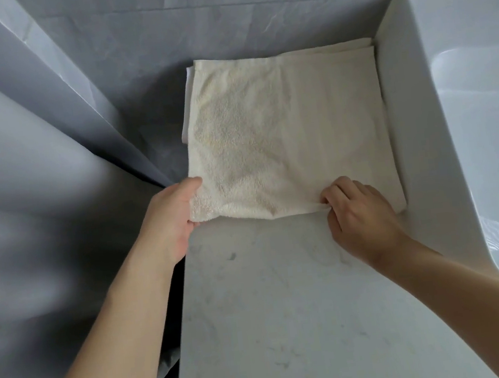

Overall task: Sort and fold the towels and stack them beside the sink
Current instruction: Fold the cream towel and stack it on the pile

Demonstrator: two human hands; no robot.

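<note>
A folded cream towel [282,135] is laid on the marble counter [286,309], touching the white sink [465,102]. Its near-left corner is pinched by the left hand [171,219]. Its near edge is gripped by the right hand's [360,216] curled fingers.

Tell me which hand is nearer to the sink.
Right. The right hand pinches the cream towel's near edge close beside the sink wall. The left hand grips the towel's near left corner, at the counter's far side from the sink.

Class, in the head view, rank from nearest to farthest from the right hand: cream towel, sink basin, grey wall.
1. Cream towel: pinched by the right hand.
2. Sink basin: to its right.
3. Grey wall: behind the towel, farthest.
</note>
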